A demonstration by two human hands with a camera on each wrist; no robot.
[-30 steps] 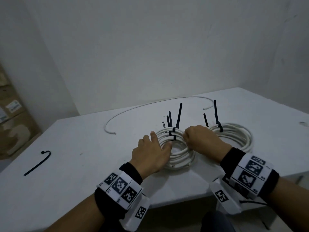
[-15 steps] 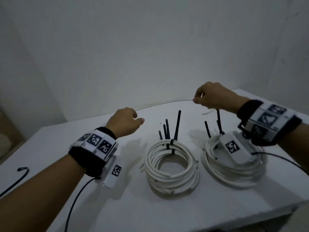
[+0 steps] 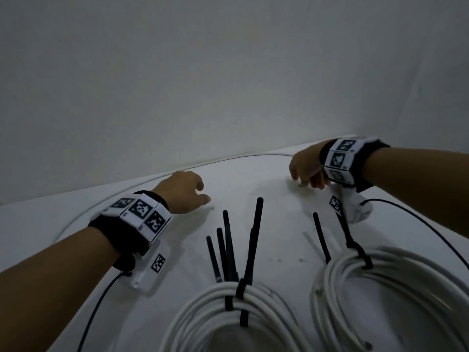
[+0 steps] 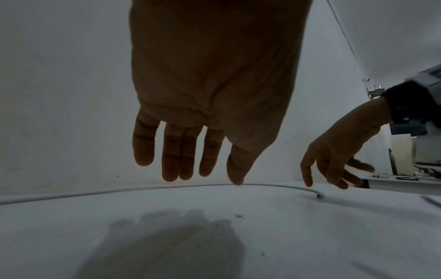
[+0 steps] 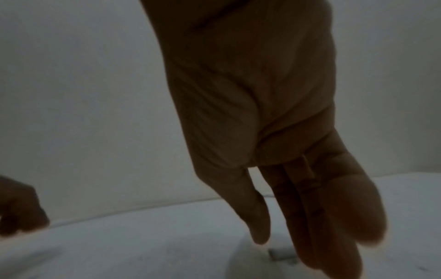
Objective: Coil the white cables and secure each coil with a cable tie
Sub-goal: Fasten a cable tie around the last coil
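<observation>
Left hand (image 3: pixel 183 190) hovers over the table (image 3: pixel 279 240), fingers (image 4: pixel 170 160) straight and slightly spread, holding nothing. The loose cable (image 3: pixel 228 158) lies along the far edge. Two tied coils (image 3: pixel 228 313) (image 3: pixel 380 288) sit near. Right hand (image 3: pixel 305 168) reaches down by the cable end, fingers (image 4: pixel 334 169) spread, empty

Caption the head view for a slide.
Both open hands, left hand and right hand, reach toward loose white cable beyond two tied coils.
</observation>
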